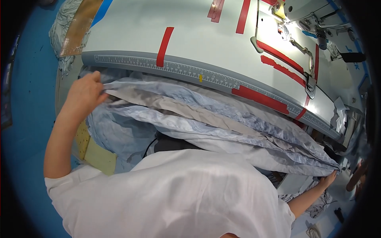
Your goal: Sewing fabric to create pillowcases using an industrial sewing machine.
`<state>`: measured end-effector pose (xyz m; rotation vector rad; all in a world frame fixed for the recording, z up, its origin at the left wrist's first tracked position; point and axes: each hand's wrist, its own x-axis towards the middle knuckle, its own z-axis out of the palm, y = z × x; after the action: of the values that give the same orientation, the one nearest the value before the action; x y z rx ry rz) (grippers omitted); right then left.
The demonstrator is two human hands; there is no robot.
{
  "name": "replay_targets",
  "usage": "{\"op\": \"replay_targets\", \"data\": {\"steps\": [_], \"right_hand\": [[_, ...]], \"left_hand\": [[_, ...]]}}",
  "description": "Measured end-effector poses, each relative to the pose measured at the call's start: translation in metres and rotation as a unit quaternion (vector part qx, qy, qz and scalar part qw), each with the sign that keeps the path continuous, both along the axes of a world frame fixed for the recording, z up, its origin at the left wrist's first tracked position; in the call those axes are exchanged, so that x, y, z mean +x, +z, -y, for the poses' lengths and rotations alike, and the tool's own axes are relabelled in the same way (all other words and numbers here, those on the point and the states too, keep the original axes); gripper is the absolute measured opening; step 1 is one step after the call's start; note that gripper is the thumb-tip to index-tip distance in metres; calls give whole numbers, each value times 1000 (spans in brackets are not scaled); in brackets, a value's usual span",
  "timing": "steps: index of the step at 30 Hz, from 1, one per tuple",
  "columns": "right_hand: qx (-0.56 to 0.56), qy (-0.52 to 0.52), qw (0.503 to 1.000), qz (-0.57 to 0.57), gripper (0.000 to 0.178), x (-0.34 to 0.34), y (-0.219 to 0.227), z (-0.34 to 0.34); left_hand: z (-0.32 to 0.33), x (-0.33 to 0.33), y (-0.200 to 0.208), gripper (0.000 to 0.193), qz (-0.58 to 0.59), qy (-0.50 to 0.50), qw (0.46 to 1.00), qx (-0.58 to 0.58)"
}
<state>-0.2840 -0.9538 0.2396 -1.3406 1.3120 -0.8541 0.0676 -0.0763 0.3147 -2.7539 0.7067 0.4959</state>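
Note:
A long length of pale grey-and-blue patterned fabric [206, 113] stretches in loose folds across my front, just below the table's ruler edge. At its left end my left hand [89, 93] is closed on the gathered cloth, close to the table's left corner. Far to the right, my right hand [328, 180] grips the other end, where the folds come together; its fingers are partly hidden behind the cloth. Between the hands the layers hang in several lengthwise pleats. More of the bluish cloth [119, 133] droops below my left hand.
The white sewing table [131, 29] has a grey ruler strip [182, 70] along its near edge and red tape marks [164, 45]. A lit sewing machine [285, 27] stands at the far right. Bundled fabric [65, 23] hangs at the left corner, above a blue floor [29, 158].

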Motion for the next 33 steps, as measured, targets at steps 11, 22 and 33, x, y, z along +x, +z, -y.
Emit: {"op": "replay_targets", "data": {"steps": [11,22,33], "right_hand": [[0,-22,1000,-21,53,0,-7,-10],[-77,61,989,-113,57,-14,-20,21],[-64,91,994,-21,46,9,-14,5]], "left_hand": [[-12,-1,-30,11,40,159,979,-123],[-54,11,9,15,153,187,962,-124],[-96,69,17,7,150,219,961,-82]]}}
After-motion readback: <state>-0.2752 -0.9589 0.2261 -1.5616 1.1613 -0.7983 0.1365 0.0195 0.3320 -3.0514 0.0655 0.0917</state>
